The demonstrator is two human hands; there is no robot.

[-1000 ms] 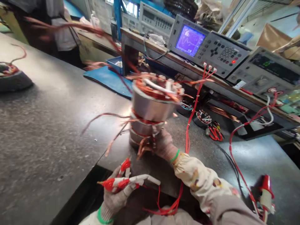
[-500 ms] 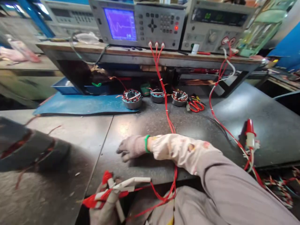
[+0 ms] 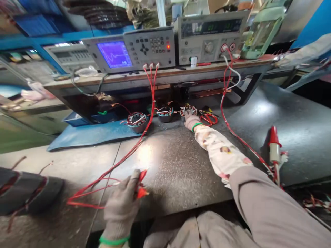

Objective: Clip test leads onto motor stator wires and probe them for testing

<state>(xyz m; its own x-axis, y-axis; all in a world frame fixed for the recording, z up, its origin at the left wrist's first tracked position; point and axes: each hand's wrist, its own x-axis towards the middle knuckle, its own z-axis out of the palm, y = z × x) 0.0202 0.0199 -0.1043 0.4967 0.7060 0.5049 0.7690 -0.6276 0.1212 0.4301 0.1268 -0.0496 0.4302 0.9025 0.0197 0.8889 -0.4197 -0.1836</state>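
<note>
My gloved left hand (image 3: 123,198), low over the near part of the bench, is closed on red-sleeved test clips (image 3: 141,193). Their red leads (image 3: 121,162) loop out to the left and run up to the meter. With my right arm stretched far forward, my gloved right hand (image 3: 191,120) grips the near side of a wound motor stator (image 3: 184,111); some fingertips are hidden. Left of it stand another stator (image 3: 165,117) and a third stator (image 3: 136,126), the latter at the edge of a blue mat (image 3: 90,136).
Red-handled scissors (image 3: 209,119) lie right of the right hand. A red-and-white probe (image 3: 274,144) stands at the right. Stacked grey stator cores (image 3: 28,194) lie at the left. The shelf holds a screen tester (image 3: 152,48) and another meter (image 3: 214,38). Another person's sleeve (image 3: 307,51) shows far right.
My right hand has moved from the bench middle forward and right onto the stator. My left hand has risen forward with the clips, and the leads now swing out to the left.
</note>
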